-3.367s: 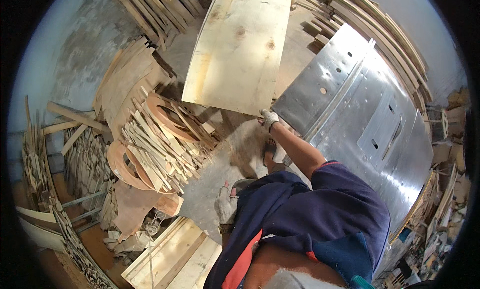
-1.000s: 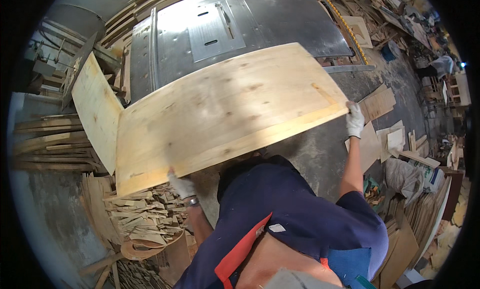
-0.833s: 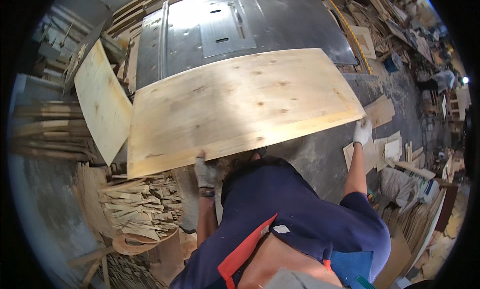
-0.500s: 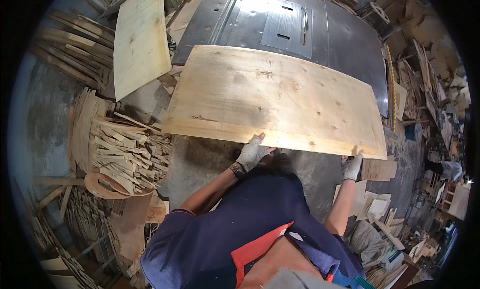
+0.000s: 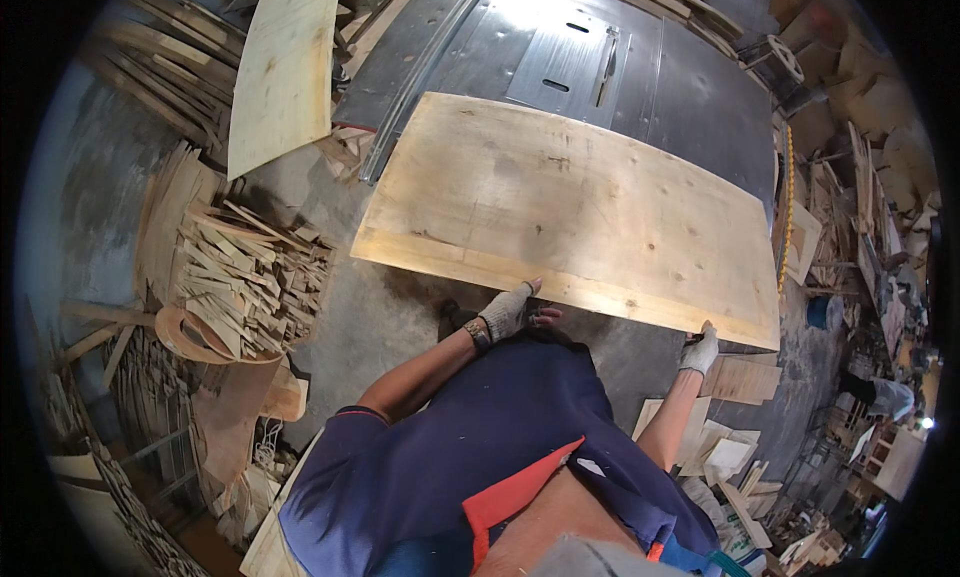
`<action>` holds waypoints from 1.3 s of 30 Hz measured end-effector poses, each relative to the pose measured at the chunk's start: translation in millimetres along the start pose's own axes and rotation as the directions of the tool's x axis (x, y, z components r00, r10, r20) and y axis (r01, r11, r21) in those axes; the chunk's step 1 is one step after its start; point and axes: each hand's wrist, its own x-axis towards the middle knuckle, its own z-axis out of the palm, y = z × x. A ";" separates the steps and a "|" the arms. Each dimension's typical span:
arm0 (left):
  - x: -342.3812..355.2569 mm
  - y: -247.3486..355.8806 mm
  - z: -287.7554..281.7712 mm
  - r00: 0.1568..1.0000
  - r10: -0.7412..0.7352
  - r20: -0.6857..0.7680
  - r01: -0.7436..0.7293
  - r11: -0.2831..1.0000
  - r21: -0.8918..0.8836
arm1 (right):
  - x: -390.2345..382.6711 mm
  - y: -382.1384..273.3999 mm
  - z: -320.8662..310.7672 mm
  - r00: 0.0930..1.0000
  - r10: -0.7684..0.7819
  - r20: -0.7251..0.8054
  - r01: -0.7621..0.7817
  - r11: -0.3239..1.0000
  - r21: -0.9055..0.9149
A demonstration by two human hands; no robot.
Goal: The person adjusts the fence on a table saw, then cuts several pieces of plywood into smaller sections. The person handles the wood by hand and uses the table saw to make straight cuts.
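A large rectangular plywood sheet point(image 5: 575, 202) lies with its far part over the metal-topped saw table point(image 5: 700, 107); its near edge juts out toward me. My left hand point(image 5: 508, 311), in a pale work glove with bare fingertips, grips the middle of that near edge, thumb on top and fingers below. Close to the near right corner, my right hand point(image 5: 699, 349), gloved alike, pinches the same edge. Its fingers under the sheet are partly hidden. Beyond the sheet, a narrow saw blade slot point(image 5: 606, 67) shows in a bright insert plate point(image 5: 560, 69).
Another plywood sheet point(image 5: 285, 77) stands at the far left. A bundle of wood offcuts point(image 5: 235, 287) sits on the floor to my left. Scrap boards point(image 5: 740, 377) lie beside my right hand. A yellow chain-like strip point(image 5: 788, 212) runs along the table's right side. A person point(image 5: 885, 395) is at the far right.
The plywood sheet has shifted right relative to the saw table and turned slightly, uncovering more of the table's left rail. Both hands keep their hold on it. The view has turned a little.
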 end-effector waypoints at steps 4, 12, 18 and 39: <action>24.9 -13.2 -5.4 1.000 0.012 -0.026 -0.011 1.000 0.017 | 21.4 8.3 -13.0 0.995 0.094 -0.022 -0.094 0.995 -0.016; 0.8 14.5 -16.4 0.933 0.150 -0.327 0.205 0.524 0.827 | 12.7 67.9 -24.1 0.966 0.256 -0.031 -0.255 0.966 0.043; -3.8 43.8 -35.4 0.708 0.691 0.146 0.262 -0.450 0.854 | 12.3 97.9 -17.9 0.941 0.336 -0.040 -0.325 0.931 0.165; 152.2 190.6 -73.2 0.852 0.516 0.087 0.303 -0.623 0.722 | 112.5 106.9 99.3 0.951 0.241 -0.192 -0.237 0.970 0.047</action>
